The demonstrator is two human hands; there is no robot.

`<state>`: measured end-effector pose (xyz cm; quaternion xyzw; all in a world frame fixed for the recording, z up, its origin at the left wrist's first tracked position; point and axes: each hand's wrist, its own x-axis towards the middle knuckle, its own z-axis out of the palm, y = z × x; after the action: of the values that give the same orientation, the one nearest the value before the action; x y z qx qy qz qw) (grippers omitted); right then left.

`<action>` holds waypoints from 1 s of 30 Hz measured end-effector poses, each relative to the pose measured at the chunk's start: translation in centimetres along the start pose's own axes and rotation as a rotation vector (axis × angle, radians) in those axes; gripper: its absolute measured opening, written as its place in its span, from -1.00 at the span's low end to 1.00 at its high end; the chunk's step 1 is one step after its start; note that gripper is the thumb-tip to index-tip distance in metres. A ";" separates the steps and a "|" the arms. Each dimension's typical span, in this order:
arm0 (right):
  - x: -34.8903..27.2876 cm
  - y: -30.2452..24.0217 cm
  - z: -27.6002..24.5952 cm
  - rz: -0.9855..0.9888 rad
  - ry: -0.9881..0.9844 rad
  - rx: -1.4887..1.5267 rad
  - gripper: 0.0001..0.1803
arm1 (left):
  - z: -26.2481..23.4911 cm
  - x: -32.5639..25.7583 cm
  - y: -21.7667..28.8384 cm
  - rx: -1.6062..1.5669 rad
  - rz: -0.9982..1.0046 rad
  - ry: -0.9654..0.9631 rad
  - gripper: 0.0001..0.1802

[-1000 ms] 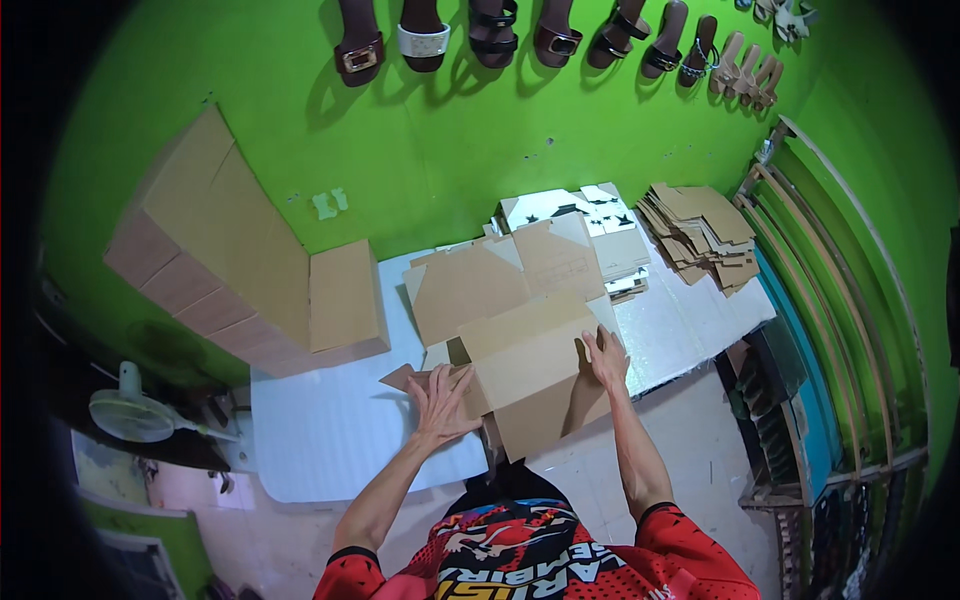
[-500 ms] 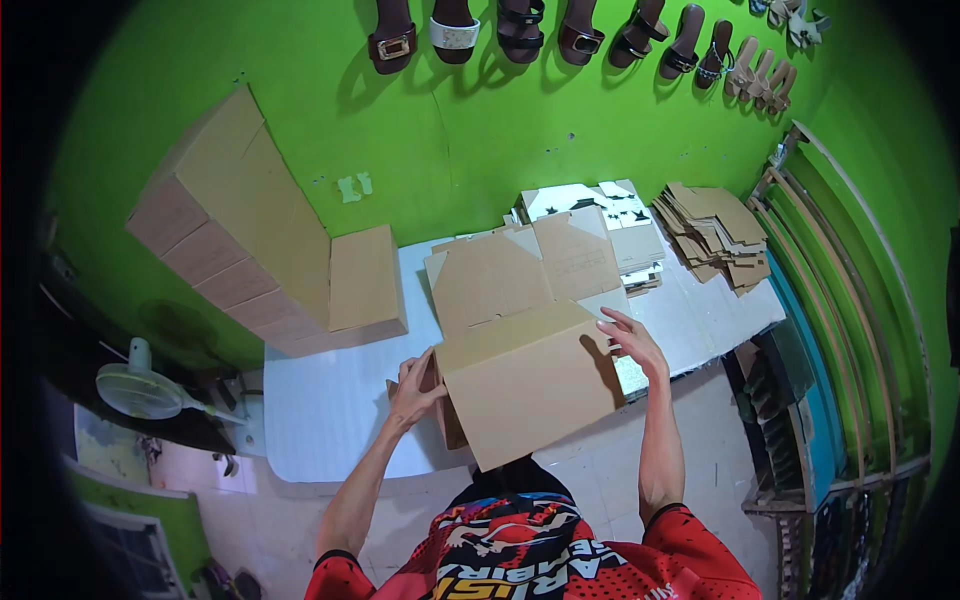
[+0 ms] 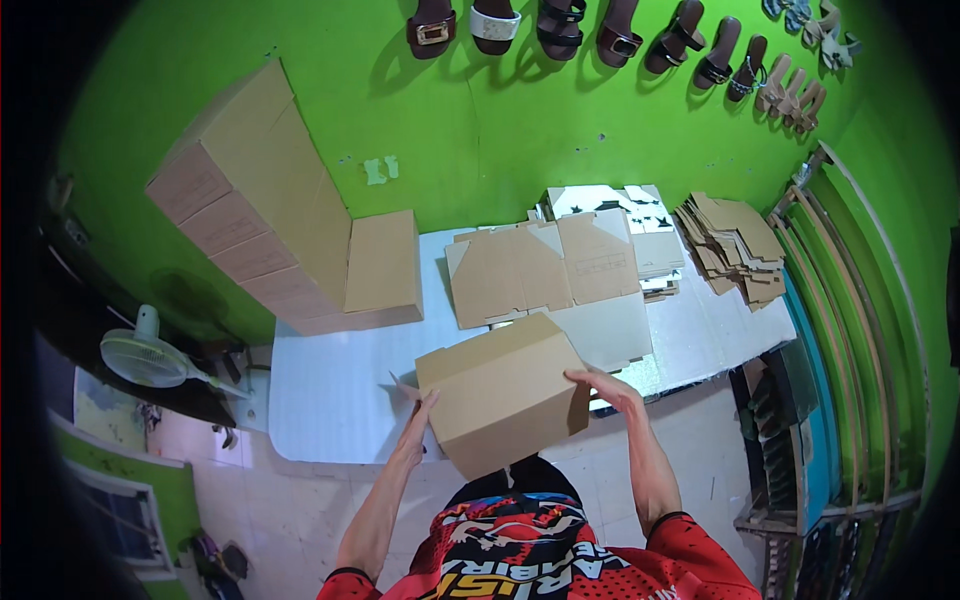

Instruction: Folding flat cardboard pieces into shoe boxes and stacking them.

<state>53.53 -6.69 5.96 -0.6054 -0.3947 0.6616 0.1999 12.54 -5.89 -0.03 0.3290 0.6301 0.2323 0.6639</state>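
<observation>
On the far left, a fan (image 3: 150,355) stands on the floor, low down beside the table (image 3: 320,400). A tall stack of boxes (image 3: 250,200) rests on the left part of the table and leans against the green wall (image 3: 480,130). One more flat brown box (image 3: 383,265) stands just right of the stack, touching it.

Your left hand (image 3: 418,415) is at the near edge of the table. Its fingers are straight and held close together, and they press flat on the left side of the box (image 3: 503,390). You are not pinching anything with that hand.

The box is in the middle, right in front of you, between your two hands. It is brown and folded into shape. It is tilted, with one corner pointing down toward your red shirt (image 3: 520,545). It hangs over the near edge of the table.

Just behind the box lies a flat sheet of cardboard (image 3: 540,270), opened out on the table.

Your right hand (image 3: 605,385) is on the right end of the box. Its fingers are spread a little and curl over the top right corner, holding the box there.

Farther right, some white cards (image 3: 600,200) lie by the wall. Next to them sits a pile of brown cardboard pieces (image 3: 735,245) on the right end of the table. High on the wall hangs a row of sandals (image 3: 600,25). On the far right stand shelves (image 3: 860,350).
</observation>
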 end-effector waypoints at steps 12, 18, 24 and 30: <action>-3.9 -4.2 0.7 -0.473 0.100 0.067 0.09 | 0.3 -5.7 1.1 -0.288 0.329 0.022 -0.09; -5.0 -7.9 -1.5 -0.769 0.248 -0.145 0.22 | -0.4 -8.0 7.0 -0.024 0.638 0.008 -0.04; -1.0 -1.1 -1.0 -0.454 0.139 -0.226 0.14 | -0.8 -4.5 3.0 0.248 0.715 0.024 0.66; 0.6 2.2 2.0 -0.472 0.272 -0.072 0.08 | 1.5 -2.5 -0.4 0.068 0.577 -0.060 0.57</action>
<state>52.01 -8.13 3.86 -0.5867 -0.5177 0.4951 0.3777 13.74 -8.20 1.36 0.5234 0.4980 0.3803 0.5774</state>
